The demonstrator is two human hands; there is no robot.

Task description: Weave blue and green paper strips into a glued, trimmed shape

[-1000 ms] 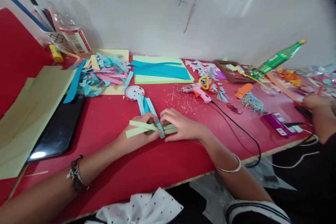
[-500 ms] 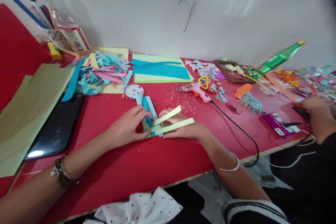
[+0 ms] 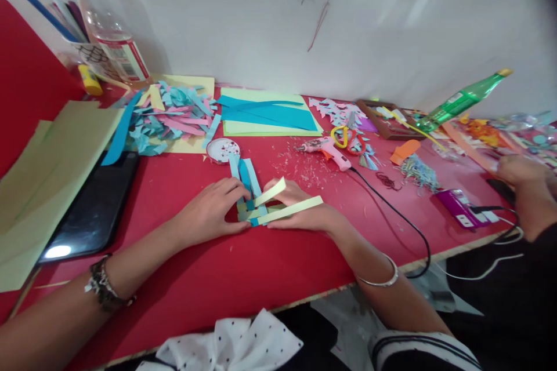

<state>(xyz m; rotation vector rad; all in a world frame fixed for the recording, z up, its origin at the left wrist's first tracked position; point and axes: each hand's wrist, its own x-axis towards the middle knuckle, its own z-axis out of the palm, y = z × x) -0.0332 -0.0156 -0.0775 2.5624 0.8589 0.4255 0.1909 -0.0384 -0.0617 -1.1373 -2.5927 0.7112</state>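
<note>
- White wall [image 3: 243, 29] is seen behind, red tabletop [image 3: 187, 278] below.
- Flat part-woven piece of pale yellow and blue paper strips [image 3: 256, 207] is held at frame centre, between both hands.
- Changed within the last second: loose pale yellow strip ends [image 3: 296, 207] have been flipped from left to right. By judgement, a crossing has been laid over the right-hand light blue strip [image 3: 253, 177].
- Left hand [image 3: 216, 207]: thumb and fingers curved, gap fairly narrow, left edge of weave touched; pinch cannot be confirmed.
- Right hand [image 3: 313, 219]: half-curled at right side, partly covered by strips; grip cannot be told.
- Room: top is tight, one light blue end being lapped over the round white lid [image 3: 217, 151]. Pink glue gun [image 3: 327, 152] is parked upper right. Red surface is seen down to the front edge.
</note>
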